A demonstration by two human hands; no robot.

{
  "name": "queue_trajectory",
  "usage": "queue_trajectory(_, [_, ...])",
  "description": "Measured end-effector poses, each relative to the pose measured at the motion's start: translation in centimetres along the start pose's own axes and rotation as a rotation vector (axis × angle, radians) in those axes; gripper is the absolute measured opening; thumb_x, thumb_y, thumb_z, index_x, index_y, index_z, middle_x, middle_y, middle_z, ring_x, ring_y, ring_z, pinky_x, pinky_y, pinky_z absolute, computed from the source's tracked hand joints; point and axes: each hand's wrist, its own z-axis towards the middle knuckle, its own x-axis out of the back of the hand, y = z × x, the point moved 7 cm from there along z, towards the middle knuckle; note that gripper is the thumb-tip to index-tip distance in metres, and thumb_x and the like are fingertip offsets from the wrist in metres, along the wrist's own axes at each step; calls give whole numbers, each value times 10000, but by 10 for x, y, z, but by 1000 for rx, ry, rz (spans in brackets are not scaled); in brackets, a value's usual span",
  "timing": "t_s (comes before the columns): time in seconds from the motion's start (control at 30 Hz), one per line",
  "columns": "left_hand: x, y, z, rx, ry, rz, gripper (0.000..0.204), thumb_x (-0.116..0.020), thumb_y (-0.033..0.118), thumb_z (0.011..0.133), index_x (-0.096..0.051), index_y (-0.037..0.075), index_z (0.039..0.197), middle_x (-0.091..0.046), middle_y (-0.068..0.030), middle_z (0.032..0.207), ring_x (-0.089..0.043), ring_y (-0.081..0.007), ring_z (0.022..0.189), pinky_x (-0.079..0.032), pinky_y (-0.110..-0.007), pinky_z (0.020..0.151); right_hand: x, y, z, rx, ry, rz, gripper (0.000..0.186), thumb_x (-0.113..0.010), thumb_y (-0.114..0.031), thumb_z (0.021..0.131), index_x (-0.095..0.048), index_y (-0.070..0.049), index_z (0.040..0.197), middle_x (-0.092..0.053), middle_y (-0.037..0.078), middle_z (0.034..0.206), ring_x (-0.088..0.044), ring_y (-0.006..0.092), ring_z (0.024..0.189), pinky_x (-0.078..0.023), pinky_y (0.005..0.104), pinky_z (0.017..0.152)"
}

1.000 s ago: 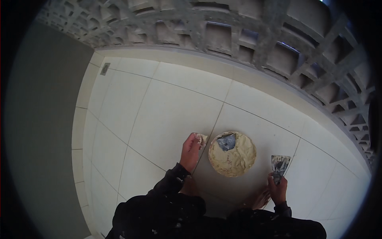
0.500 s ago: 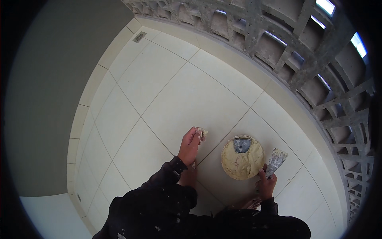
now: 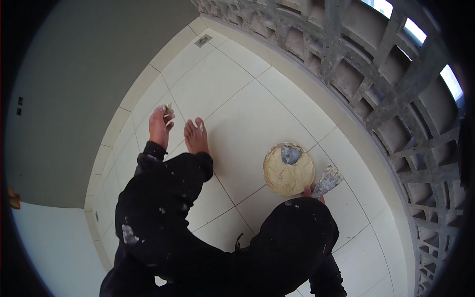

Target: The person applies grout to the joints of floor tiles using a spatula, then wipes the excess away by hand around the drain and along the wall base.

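Observation:
My left hand (image 3: 159,127) is out to the far left beside my bare left foot. Its fingers are closed round a small cream-smeared piece (image 3: 167,107), whose kind I cannot make out. My right hand (image 3: 308,190), partly hidden behind my right knee, holds a putty knife (image 3: 328,181) with a smeared metal blade pointing up and right. Its fingers lie at the near right rim of a round tub (image 3: 270,150). Cream-coloured putty (image 3: 288,175) fills the tub, and a grey flat blade-like piece (image 3: 290,155) sits at its far side.
Large pale tiles (image 3: 237,123) cover the floor, with a small drain (image 3: 203,40) in the far corner. A grey wall (image 3: 89,89) rises on the left. On the right stands a concrete lattice wall (image 3: 356,74) above a low tiled ledge.
My left hand has moved left and away from me with its piece. My left foot has come into view beside it. The view has shifted, and my right knee now covers part of the right hand.

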Motion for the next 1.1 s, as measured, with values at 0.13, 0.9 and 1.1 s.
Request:
queue_trajectory(0.13, [-23,2,171,-15,-29,92,205,-499,312,1038,-598,150,1115,-633,21,1003,-598,-115,915,-449,-304,782,-123,-35,62,-121,107,-147,314,-709,-118,939,-657,71,1184,-730,110,1014,-728,200,830,-578,302,614])
queue_trajectory(0.9, [-275,-279,972,-229,-518,138,428,-548,12,971,-418,-46,1375,-660,-136,1110,-643,-215,989,-505,-331,902,-555,-67,444,-515,-177,-1214,234,-725,-116,908,-746,30,1090,-753,59,843,-669,110,727,-536,278,681])
queue_trajectory(1.1, [-243,-297,1070,-245,-341,91,488,-569,19,957,-384,-43,1405,-662,-151,1137,-652,-242,1019,-515,-339,883,-762,-90,411,-488,-98,-1109,258,-660,-165,1013,-715,23,1180,-765,98,1001,-688,161,837,-557,317,752])
